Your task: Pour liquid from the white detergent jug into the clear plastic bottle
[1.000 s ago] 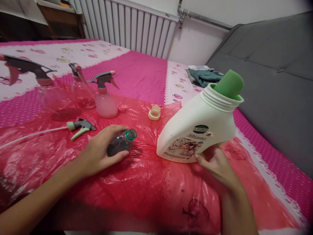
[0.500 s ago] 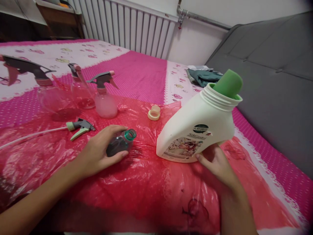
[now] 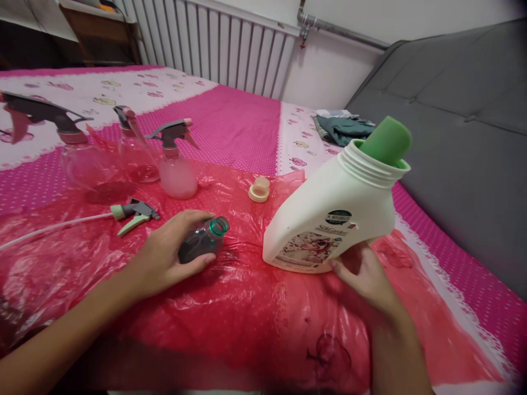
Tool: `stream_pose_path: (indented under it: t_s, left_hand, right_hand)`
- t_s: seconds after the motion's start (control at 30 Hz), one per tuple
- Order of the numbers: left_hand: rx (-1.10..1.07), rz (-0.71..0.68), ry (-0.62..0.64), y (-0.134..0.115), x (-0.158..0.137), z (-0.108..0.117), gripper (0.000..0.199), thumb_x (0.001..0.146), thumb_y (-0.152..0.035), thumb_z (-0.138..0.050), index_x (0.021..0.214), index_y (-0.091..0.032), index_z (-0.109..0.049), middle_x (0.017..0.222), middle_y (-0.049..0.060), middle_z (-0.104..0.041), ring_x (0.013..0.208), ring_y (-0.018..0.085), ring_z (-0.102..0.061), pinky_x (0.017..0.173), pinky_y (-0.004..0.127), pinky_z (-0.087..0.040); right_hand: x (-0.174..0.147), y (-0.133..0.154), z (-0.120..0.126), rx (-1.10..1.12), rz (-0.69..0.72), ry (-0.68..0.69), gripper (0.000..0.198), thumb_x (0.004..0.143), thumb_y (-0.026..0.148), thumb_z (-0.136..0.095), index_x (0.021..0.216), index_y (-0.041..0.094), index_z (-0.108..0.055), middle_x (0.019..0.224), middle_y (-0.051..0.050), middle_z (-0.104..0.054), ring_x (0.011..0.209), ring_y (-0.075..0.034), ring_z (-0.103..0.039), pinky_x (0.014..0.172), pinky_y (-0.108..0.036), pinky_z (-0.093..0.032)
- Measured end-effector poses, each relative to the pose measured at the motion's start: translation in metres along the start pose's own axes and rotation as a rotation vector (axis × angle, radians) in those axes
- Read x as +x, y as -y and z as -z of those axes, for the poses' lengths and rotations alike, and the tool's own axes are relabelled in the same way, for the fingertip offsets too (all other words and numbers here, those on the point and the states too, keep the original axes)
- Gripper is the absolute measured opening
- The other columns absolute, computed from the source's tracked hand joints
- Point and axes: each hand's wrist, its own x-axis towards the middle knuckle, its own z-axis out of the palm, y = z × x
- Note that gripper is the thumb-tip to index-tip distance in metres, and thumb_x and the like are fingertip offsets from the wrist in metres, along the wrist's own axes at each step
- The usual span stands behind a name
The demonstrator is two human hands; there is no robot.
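Observation:
My left hand point(image 3: 171, 255) is wrapped round a small clear green-tinted bottle point(image 3: 200, 242), whose uncapped neck leans to the right. My right hand point(image 3: 362, 274) grips the lower right side of a large white detergent bottle point(image 3: 329, 219) by its handle area; some of the fingers are hidden behind it. This bottle stands on the red plastic sheet, and a green spout point(image 3: 387, 141) shows in its open mouth. A grey and green spray head point(image 3: 138, 214) with a long pale tube lies left of my left hand. Beyond both hands sits a small yellowish cap point(image 3: 259, 190).
Spray bottles with pink and grey heads stand at the left: a large one point(image 3: 84, 164), one behind point(image 3: 138, 159) and a smaller one point(image 3: 178, 175) holding cloudy liquid. Red plastic sheet point(image 3: 239, 318) covers the bed. Folded clothes point(image 3: 346, 130) lie near the grey headboard point(image 3: 457, 109).

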Motion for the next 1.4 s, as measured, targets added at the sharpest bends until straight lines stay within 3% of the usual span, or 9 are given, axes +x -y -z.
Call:
stream_pose_path:
  t_s: [0.17,0.4,0.73,1.03,1.27,1.4]
  left_hand:
    - [-0.002,-0.004,-0.004,-0.001,0.000,0.001,0.053,0.097,-0.045,-0.065,0.146,-0.032,-0.050,0.139,0.008,-0.067,0.120,0.031,-0.071,0.106,0.046,-0.058]
    - [0.013,-0.010,-0.006,-0.003,0.001,0.001,0.052,0.098,-0.047,-0.065,0.145,-0.030,-0.050,0.138,0.008,-0.067,0.120,0.030,-0.070,0.105,0.046,-0.058]
    - [0.003,-0.001,-0.002,0.000,0.001,0.001,0.053,0.097,-0.047,-0.065,0.145,-0.031,-0.050,0.139,0.008,-0.067,0.121,0.031,-0.070,0.107,0.046,-0.057]
    - [-0.001,-0.003,0.001,-0.001,0.001,0.001,0.054,0.097,-0.046,-0.065,0.146,-0.031,-0.049,0.139,0.009,-0.067,0.121,0.032,-0.070,0.106,0.048,-0.058]
    - [-0.001,-0.003,0.004,-0.001,0.001,0.000,0.052,0.098,-0.046,-0.065,0.145,-0.030,-0.049,0.139,0.009,-0.067,0.121,0.031,-0.070,0.107,0.046,-0.057]
    - [0.003,-0.003,0.003,-0.001,0.001,0.001,0.052,0.098,-0.046,-0.065,0.145,-0.030,-0.050,0.139,0.008,-0.067,0.121,0.031,-0.070,0.108,0.046,-0.057]
  right_hand:
    - [0.003,0.006,-0.002,0.003,0.020,-0.003,0.029,0.088,0.028,-0.069,0.115,0.022,-0.065,0.109,-0.007,-0.077,0.098,-0.024,-0.077,0.084,-0.033,-0.064]
    - [0.005,0.010,-0.001,0.038,-0.009,0.003,0.028,0.085,0.026,-0.070,0.112,0.021,-0.066,0.109,-0.008,-0.077,0.099,-0.025,-0.077,0.084,-0.033,-0.065]
    - [0.002,0.005,-0.004,0.181,-0.195,0.052,0.055,0.082,0.041,-0.088,0.125,0.019,-0.062,0.128,-0.016,-0.072,0.116,-0.031,-0.073,0.103,-0.045,-0.062]
    - [-0.001,0.001,0.003,0.151,-0.148,0.008,0.042,0.085,0.036,-0.078,0.121,0.021,-0.061,0.128,-0.016,-0.072,0.119,-0.032,-0.072,0.103,-0.045,-0.061]
    - [0.005,0.010,-0.001,0.106,-0.100,0.011,0.035,0.080,0.031,-0.076,0.112,0.021,-0.064,0.112,-0.012,-0.076,0.103,-0.032,-0.075,0.089,-0.043,-0.065]
    - [0.006,0.012,-0.005,0.142,-0.131,0.021,0.040,0.082,0.032,-0.079,0.117,0.021,-0.063,0.115,-0.013,-0.076,0.103,-0.031,-0.076,0.089,-0.043,-0.066]
